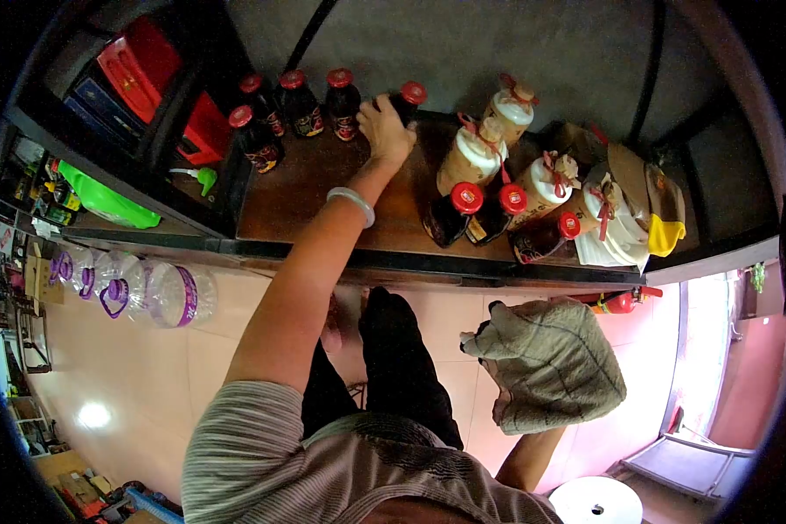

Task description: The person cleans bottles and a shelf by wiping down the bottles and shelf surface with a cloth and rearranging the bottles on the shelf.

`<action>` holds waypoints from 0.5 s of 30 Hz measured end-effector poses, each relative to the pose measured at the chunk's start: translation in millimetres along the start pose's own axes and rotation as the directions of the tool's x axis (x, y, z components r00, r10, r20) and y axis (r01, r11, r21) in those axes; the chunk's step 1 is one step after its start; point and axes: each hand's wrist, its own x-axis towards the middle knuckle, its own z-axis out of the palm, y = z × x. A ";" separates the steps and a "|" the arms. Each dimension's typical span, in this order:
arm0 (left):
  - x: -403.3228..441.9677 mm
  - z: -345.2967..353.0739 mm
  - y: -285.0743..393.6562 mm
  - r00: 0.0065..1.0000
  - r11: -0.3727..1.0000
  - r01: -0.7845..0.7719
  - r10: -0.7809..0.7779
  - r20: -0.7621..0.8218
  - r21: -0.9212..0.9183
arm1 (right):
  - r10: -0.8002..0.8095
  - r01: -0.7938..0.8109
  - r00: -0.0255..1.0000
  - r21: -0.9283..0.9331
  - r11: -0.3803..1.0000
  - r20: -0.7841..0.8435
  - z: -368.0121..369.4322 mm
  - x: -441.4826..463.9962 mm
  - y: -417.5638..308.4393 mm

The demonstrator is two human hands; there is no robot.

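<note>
In the head view, the left hand [388, 133] is closed around a dark bottle [404, 106] with a red cap, toward the rear of the brown shelf [310, 205]. To its left stand four similar bottles [306, 113]; the nearest is just beside the hand. To its right are white jars [473, 162] with tied tops, and before them three more red-capped bottles [450, 218], close to the front edge [323, 256]. Between the gripped bottle and the jars there is a gap of bare wood, and a wider bare area reaches from the left bottles to this edge. The right forearm [531, 456] rises under a grey checked cloth [557, 367], in front of the shelf, above open floor [262, 306]. The cloth covers the right hand, so I cannot tell how its fingers are.
</note>
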 end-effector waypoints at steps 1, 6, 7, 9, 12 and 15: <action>-1.4 8.7 -3.5 1.000 1.000 -0.028 0.028 -0.015 0.002 | -0.006 0.006 1.000 0.000 1.000 0.000 -1.6 -0.8 -0.9; -2.2 12.8 -26.7 0.967 0.965 -0.257 0.256 -0.009 -0.062 | -0.041 0.041 0.999 0.021 0.999 -0.007 -7.3 -9.6 -6.0; -8.9 0.5 -28.0 0.961 0.960 -0.275 0.275 -0.016 -0.057 | -0.051 0.052 0.999 0.027 0.998 -0.006 -9.4 -12.0 -6.2; -30.8 -38.2 -23.9 0.937 0.938 -0.345 0.342 -0.075 -0.038 | -0.083 0.083 0.997 0.041 0.996 0.000 -10.1 -18.7 -11.0; -70.0 -103.3 -24.2 0.849 0.842 -0.524 0.506 -0.149 -0.127 | -0.163 0.160 0.986 0.062 0.985 0.040 -6.9 -31.0 -29.2; -126.2 -172.5 -15.6 0.754 0.731 -0.655 0.651 -0.090 -0.194 | -0.302 0.288 0.944 0.117 0.951 0.130 4.6 -51.5 -68.0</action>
